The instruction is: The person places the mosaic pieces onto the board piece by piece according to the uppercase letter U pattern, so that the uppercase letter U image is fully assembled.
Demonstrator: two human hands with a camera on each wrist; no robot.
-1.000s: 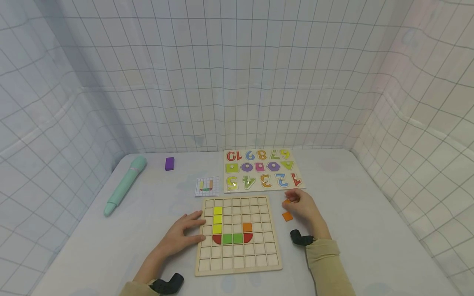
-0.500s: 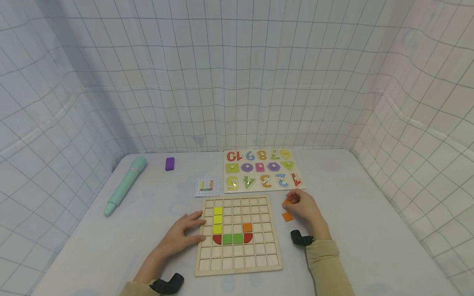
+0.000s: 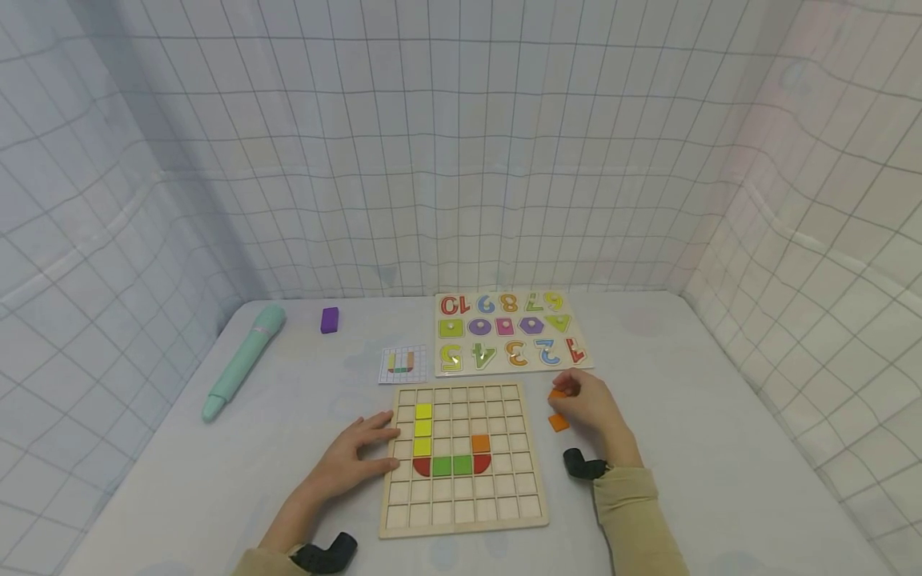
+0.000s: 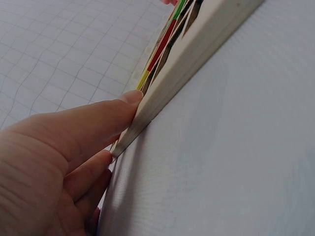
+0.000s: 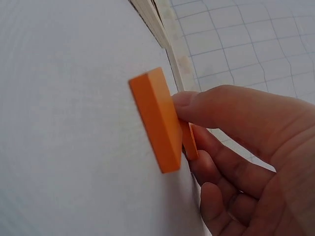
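My left hand [image 3: 354, 453] rests at the left edge of a wooden grid board [image 3: 464, 512], fingers spread; in the left wrist view the thumb touches the rim. The board holds yellow squares [image 3: 422, 428], two green squares [image 3: 442, 466], two red rounded corner pieces [image 3: 482, 464] and one orange square [image 3: 480, 443]. To the right of the board, my right hand [image 3: 592, 406] pinches an orange square tile [image 5: 190, 141] by its edges, partly hidden by the fingers. A second orange square tile [image 5: 157, 123] lies on the table just nearer to me, apart from the fingers.
Behind the board lie a pattern card [image 3: 402, 364] with a U shape and a number puzzle [image 3: 513, 332]. A purple block [image 3: 330, 320] and a mint-green stick-like case [image 3: 245, 360] lie at the left. Gridded cloth walls [image 3: 461, 160] enclose the table.
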